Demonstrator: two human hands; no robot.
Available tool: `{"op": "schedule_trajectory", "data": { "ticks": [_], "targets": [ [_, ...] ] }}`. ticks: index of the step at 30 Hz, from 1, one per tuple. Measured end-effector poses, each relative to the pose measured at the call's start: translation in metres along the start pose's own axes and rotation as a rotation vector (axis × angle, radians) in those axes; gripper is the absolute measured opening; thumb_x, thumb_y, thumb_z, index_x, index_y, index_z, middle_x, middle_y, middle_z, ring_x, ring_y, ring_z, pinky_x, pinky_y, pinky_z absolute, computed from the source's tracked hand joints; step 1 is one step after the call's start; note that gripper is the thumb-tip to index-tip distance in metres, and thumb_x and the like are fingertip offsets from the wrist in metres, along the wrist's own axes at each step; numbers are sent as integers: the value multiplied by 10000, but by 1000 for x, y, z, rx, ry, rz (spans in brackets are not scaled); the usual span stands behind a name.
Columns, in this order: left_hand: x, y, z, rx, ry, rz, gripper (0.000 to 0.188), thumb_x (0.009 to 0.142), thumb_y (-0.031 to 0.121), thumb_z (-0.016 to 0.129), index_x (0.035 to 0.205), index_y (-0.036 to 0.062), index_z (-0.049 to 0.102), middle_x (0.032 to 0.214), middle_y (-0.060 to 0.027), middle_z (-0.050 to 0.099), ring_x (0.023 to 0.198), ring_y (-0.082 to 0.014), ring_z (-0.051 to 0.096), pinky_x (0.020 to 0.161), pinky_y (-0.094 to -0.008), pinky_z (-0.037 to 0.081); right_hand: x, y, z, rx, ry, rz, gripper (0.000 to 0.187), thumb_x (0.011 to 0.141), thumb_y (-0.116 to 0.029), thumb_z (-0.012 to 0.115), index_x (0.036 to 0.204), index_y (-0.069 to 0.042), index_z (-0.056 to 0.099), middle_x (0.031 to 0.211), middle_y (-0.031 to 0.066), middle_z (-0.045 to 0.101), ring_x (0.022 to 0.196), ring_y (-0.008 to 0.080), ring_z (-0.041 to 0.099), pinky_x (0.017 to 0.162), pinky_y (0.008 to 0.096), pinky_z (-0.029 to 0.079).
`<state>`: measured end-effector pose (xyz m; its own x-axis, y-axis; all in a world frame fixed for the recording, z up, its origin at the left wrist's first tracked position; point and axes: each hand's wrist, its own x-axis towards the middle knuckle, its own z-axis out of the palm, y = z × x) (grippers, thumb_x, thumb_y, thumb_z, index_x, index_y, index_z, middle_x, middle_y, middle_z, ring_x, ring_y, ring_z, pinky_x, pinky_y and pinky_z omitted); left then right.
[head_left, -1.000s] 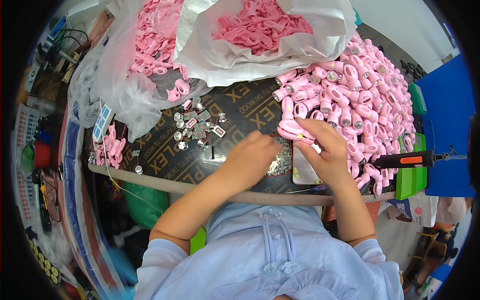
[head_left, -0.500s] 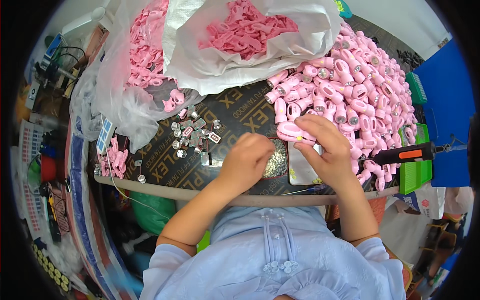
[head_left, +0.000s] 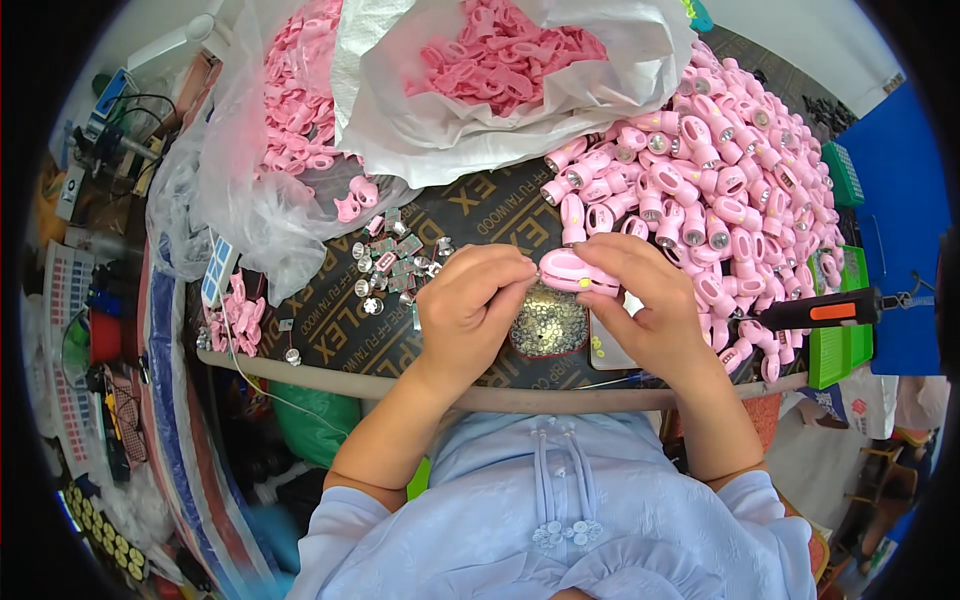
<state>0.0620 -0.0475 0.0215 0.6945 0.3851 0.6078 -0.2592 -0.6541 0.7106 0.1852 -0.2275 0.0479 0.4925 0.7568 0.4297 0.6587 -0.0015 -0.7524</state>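
My right hand (head_left: 655, 310) grips a pink toy flashlight (head_left: 572, 268) with a yellow button, thumb below and fingers above. It is held level over the table. My left hand (head_left: 468, 305) has its fingertips pinched together at the flashlight's left end; whatever they hold is hidden or too small to name. Below the flashlight sits a red-rimmed container (head_left: 548, 328) of small shiny metal pieces. Beside it, partly under my right hand, lies a pale flat tray (head_left: 608, 348) with small yellow pieces.
Assembled pink flashlights (head_left: 745, 195) are heaped at the right. A power screwdriver (head_left: 820, 311) hangs near a green basket (head_left: 828, 352). A white sack (head_left: 370, 130) holds pink shells at the back. Circuit boards with reflectors (head_left: 400, 265) and pink parts (head_left: 236, 312) lie left.
My left hand has risen from beside the metal-piece container to the flashlight's left end, its fingers now pinched there. My right hand still holds the flashlight, shifted slightly. The whole view has moved slightly.
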Motion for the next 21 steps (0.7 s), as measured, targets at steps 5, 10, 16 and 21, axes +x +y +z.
{"op": "schedule_trajectory", "data": {
  "ticks": [5, 10, 16, 21],
  "targets": [
    [0, 0, -3, -16, -24, 7, 185, 748, -76, 751, 907, 16, 730, 905, -118, 719, 835, -248, 701, 737, -323, 560, 1, 0, 2, -14, 4, -14, 432, 810, 43, 747, 1228, -30, 666, 1190, 155, 652, 921, 214, 686, 676, 280, 556],
    [1, 2, -5, -12, -24, 8, 186, 746, -73, 755, 908, 17, 732, 902, -116, 720, 827, -248, 700, 729, -322, 559, 2, -1, 5, -109, 21, -101, 408, 807, 10, 753, 1203, -29, 661, 1159, 179, 658, 987, 322, 685, 806, 374, 566],
    [4, 4, -9, 41, -47, 118, 187, 746, -48, 773, 911, 24, 725, 903, -112, 718, 818, -257, 697, 722, -337, 557, 3, -3, 10, -121, 88, -133, 362, 800, 1, 743, 1152, -22, 664, 1102, 179, 673, 996, 353, 678, 856, 404, 555],
    [7, 6, -15, -9, -110, 137, 316, 770, 2, 798, 1071, 9, 701, 1017, -140, 725, 905, -271, 704, 806, -358, 550, 4, -2, 7, -141, 107, -187, 371, 790, 8, 738, 1152, -13, 658, 1083, 179, 678, 992, 357, 678, 843, 412, 557]
  ]
}}
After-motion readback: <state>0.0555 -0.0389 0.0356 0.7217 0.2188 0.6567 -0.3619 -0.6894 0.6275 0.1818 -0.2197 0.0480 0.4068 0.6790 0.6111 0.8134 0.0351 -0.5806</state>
